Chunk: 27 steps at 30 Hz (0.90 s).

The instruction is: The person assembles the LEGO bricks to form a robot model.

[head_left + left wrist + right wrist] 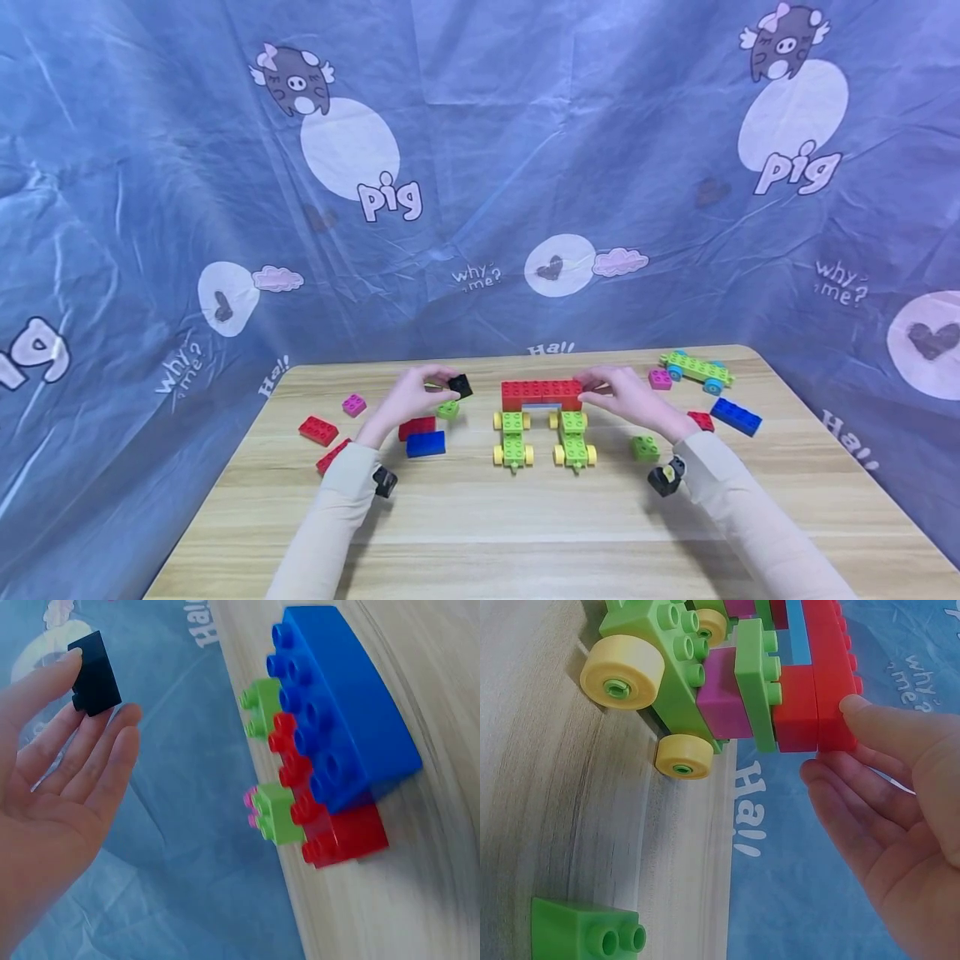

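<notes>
Thumb and fingertips of my left hand point(415, 394) pinch a small black toy brick point(96, 673), raised above the table left of the build. That build has two green car bases point(513, 452) with yellow wheels, side by side, bridged at the back by a row of red bricks point(536, 389). In the right wrist view, a purple brick point(724, 694) and a thin green brick point(754, 686) stand under the red ones. My right hand point(622, 394) grips the right end of the upper red brick point(831, 675), thumb on its studded side and fingers below.
Left of the build lie a blue brick point(425, 444), a red brick point(417, 428), a green brick point(447, 409) and a pink brick point(354, 405). To the right are a green brick point(645, 447), a long blue brick point(736, 416) and a blue-wheeled green base point(696, 371). A printed blue curtain point(480, 167) hangs behind.
</notes>
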Available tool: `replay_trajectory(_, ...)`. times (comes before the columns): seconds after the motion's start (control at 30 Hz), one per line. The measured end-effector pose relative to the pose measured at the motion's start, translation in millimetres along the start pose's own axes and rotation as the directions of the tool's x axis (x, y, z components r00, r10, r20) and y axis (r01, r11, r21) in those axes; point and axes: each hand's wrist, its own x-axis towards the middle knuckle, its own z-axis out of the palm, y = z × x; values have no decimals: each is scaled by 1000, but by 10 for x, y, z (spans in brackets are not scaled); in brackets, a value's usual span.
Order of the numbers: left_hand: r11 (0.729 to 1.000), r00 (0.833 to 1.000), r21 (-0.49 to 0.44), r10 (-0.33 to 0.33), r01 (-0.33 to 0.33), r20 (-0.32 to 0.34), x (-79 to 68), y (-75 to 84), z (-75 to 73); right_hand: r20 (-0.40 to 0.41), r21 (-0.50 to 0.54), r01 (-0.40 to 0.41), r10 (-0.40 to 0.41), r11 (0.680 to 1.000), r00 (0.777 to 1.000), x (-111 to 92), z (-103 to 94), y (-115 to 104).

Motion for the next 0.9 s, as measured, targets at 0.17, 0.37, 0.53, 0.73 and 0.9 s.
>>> replay_trajectory(0.17, 997, 998, -60, 53, -52, 19, 49, 62, 65, 3, 3, -2, 2, 1000, 1000, -8, -1, -3)
replay_trajectory(0.37, 990, 996, -114, 84, -81, 30, 81, 171, 124, 2, -3, 5, -5, 1000, 1000, -11, -5, 4)
replay_trajectory(0.53, 986, 995, -142, 94, -90, 26, 114, 244, 175, 4, 9, 1, -1, 1000, 1000, -13, -10, 2)
replay_trajectory(0.73, 985, 995, -147, 97, -94, 19, 168, 260, 248, 17, 21, 4, -5, 1000, 1000, -15, -8, 6)
replay_trajectory(0.9, 981, 995, -172, 98, -93, 21, 205, 271, 305, 24, 15, 8, -8, 1000, 1000, -14, -2, 21)
